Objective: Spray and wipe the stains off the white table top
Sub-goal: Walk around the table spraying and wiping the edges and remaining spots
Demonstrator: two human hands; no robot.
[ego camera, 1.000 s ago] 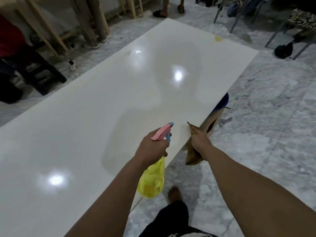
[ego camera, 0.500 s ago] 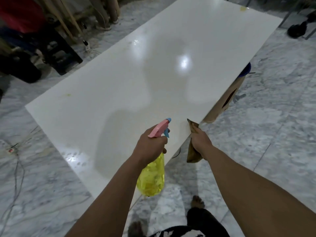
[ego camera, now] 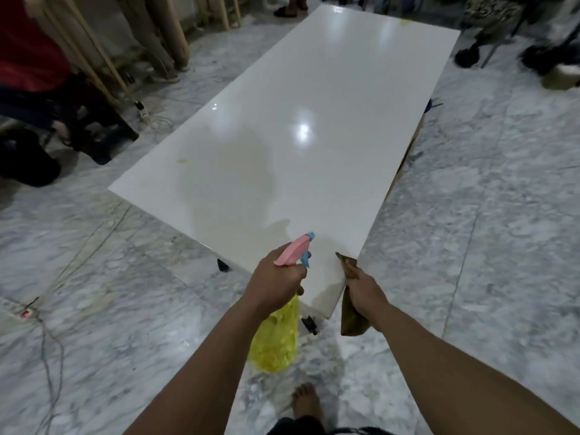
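The long white table top [ego camera: 314, 89] stretches away from me, its near corner just in front of my hands. My left hand [ego camera: 276, 279] grips a yellow spray bottle [ego camera: 277, 337] with a pink and blue trigger head aimed over the near corner. My right hand [ego camera: 365, 287] holds a brown cloth [ego camera: 351, 321] that hangs beside the table's near right edge. A small yellowish stain [ego camera: 182, 160] marks the left side of the top, and another stain [ego camera: 405, 22] lies near the far right end.
Marble floor surrounds the table. Cables and a power strip [ego camera: 26, 313] trail on the floor to the left. A person in red [ego camera: 28, 58] sits at the far left by wooden frames [ego camera: 94, 58]. Chairs and feet crowd the far right. My bare foot [ego camera: 306, 403] is below.
My view has shifted toward the table's near end, so its near left edge and corner now show. Both hands keep the same hold on the bottle and cloth.
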